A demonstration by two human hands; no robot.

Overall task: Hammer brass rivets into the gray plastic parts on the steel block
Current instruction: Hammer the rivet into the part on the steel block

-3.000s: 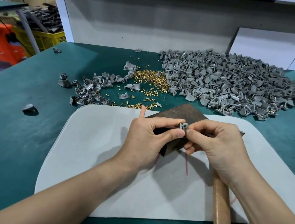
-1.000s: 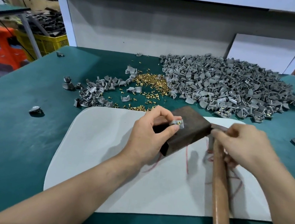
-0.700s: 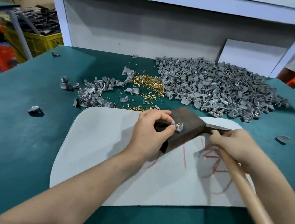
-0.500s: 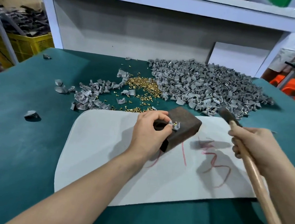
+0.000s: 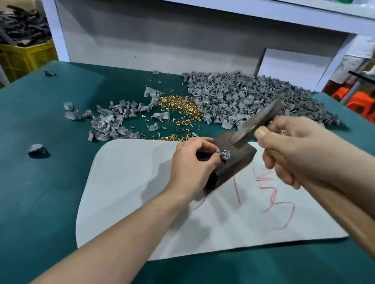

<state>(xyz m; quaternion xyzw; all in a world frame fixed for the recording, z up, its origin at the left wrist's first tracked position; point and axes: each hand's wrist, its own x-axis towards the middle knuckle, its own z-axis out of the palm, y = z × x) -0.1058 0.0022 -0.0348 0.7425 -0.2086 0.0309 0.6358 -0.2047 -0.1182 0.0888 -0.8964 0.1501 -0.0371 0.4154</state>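
Left grip [image 5: 191,163] pinches gray part [image 5: 226,155] with rivet [image 5: 222,152] on steel block [image 5: 235,168]; right grip [image 5: 297,152] wraps raised hammer [image 5: 257,121]. Strike square, short, clear of fingertips [image 5: 215,156].

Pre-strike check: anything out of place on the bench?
Only strays: one gray part lies alone on the green table left of the white mat, another near the far left edge, away from the big pile.
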